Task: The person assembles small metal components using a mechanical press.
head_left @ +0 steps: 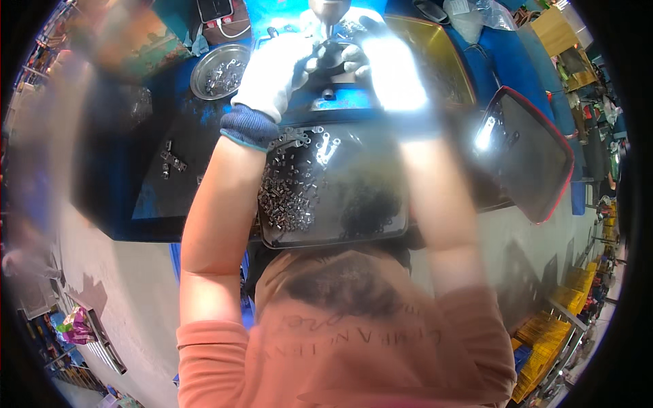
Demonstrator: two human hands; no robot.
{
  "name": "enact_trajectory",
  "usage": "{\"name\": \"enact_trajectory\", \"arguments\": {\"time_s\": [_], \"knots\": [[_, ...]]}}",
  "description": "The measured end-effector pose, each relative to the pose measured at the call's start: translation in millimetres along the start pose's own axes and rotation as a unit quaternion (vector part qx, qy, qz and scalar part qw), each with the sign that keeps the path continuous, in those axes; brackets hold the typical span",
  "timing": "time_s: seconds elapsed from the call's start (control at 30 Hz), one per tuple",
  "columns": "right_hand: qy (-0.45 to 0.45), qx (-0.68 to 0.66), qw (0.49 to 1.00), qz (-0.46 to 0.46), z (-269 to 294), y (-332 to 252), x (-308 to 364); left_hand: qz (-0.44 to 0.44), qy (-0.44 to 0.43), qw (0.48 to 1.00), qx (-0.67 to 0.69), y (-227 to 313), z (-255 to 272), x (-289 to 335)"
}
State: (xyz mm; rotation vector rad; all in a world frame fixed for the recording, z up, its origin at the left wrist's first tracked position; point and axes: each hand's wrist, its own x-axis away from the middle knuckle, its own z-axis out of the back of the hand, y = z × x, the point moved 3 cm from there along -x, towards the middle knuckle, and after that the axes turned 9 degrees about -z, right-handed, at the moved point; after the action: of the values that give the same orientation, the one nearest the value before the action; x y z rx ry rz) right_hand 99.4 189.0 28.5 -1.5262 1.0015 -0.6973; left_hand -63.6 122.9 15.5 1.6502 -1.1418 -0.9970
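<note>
Both my hands wear white gloves and reach up to a machine's spindle at the top middle. My left hand has its fingers bent against the left side of a dark metal piece under the spindle. Opposite it, my right hand curls its fingertips at the piece's right side; strong glare washes out its back. What is between the fingers of either hand is too small to tell. Just below, a short dark cylinder protrudes. Nearer me, a black tray holds many small metal cylinders and flat metal links.
A round steel bowl of metal parts stands to the left. Several loose parts lie on the dark tabletop. At right are a yellowish tray and a red-rimmed dark tray. Yellow crates stand on the floor.
</note>
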Motion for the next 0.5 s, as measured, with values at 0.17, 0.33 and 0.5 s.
{"name": "enact_trajectory", "arguments": {"time_s": [0.17,0.33,0.5], "knots": [[-0.017,-0.086,0.993,-0.076,-14.3,-1.8,50.7,-0.104,-0.117,0.986,-0.049,3.9,-27.8,59.1],[-0.033,0.061,0.991,-0.11,-25.4,16.4,113.1,0.005,0.052,0.997,0.062,-15.2,-22.4,117.1],[-0.113,0.498,0.822,0.252,-29.8,16.5,119.2,0.014,0.18,0.983,0.033,9.5,11.1,138.8]]}}
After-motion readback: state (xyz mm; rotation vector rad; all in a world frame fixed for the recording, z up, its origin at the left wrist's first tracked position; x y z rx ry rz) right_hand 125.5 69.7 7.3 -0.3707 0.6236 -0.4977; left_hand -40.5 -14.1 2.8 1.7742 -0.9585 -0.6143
